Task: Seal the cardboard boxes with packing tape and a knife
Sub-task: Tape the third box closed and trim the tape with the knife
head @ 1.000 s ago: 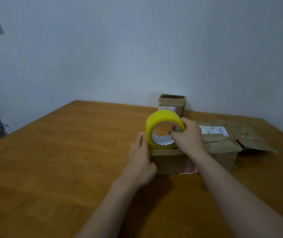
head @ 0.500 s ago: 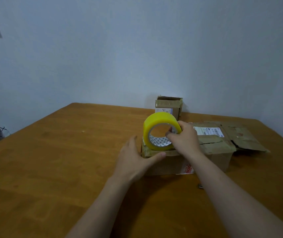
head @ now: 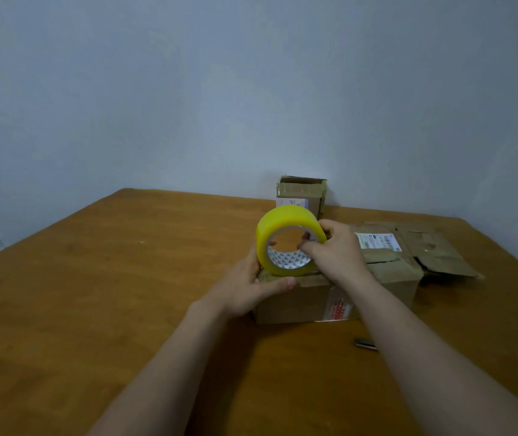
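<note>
Noted wooden table (head: 94,294), pale wall (head: 251,89). Gripped tape roll (head: 282,215) in left hand (head: 245,284), right hand (head: 336,253): on edge, axis camera-facing, cardboard box (head: 298,303) underneath.

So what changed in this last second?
The left hand shifted from lying against the box's left end to clasping that corner, thumb on the front top edge. The right hand still pinches the tape roll standing on the box; the far box stayed put.

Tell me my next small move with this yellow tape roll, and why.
Probably draw the yellow tape roll rightward along the brown cardboard box: the right hand holds it at the left end, the left hand braces that end, and the seam gapes.
</note>
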